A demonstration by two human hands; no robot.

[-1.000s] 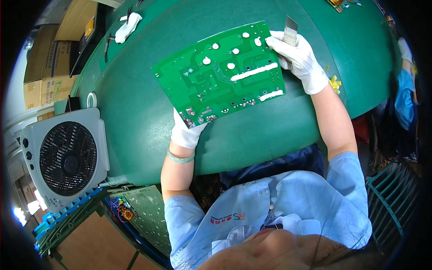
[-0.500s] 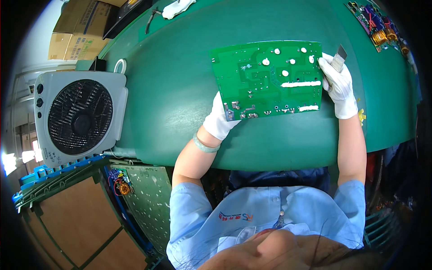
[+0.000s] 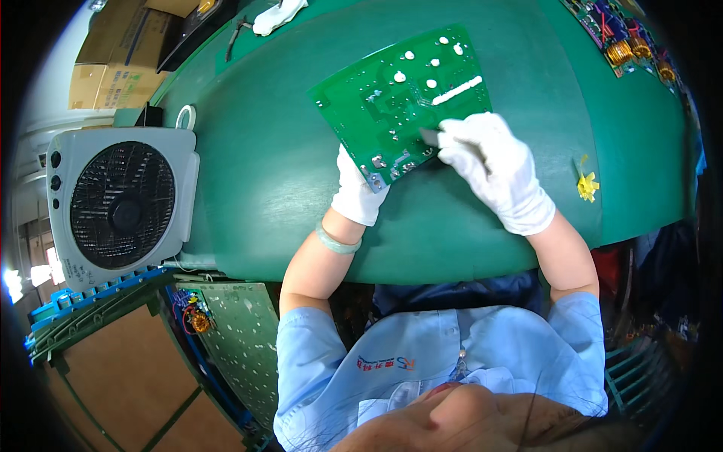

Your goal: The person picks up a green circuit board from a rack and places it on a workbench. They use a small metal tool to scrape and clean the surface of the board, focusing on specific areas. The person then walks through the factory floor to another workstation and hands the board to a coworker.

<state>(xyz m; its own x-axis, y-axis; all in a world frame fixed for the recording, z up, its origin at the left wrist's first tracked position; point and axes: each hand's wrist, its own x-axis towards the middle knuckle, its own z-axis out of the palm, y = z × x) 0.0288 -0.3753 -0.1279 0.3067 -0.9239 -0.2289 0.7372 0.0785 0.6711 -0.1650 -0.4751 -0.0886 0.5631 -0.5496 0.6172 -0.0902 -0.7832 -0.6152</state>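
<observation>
A green circuit board (image 3: 361,113) is tilted above the table, its far right corner raised. On its face are several white blobs and one long white strip; solder joints cluster along the near edge. My gloved left hand (image 3: 357,190) grips its near left corner, with the fingers partly hidden behind the board. In my gloved right hand (image 3: 497,169), closed round it, is a small scraper with a flat grey blade (image 3: 429,137). The blade tip is over the board's lower right part; whether it touches I cannot tell. My right fingers hide most of the scraper and the board's near right corner.
Everything is over a green table (image 3: 256,188). A grey box fan (image 3: 124,207) stands at the left, cardboard boxes (image 3: 124,60) behind it. A white glove (image 3: 279,16) lies at the back. Assembled boards with copper coils (image 3: 621,51) are at far right, near a yellow flower-shaped piece (image 3: 587,187).
The board has turned counterclockwise and shifted left. My right hand has moved from its right edge leftward and nearer, bringing the scraper blade over its lower right part.
</observation>
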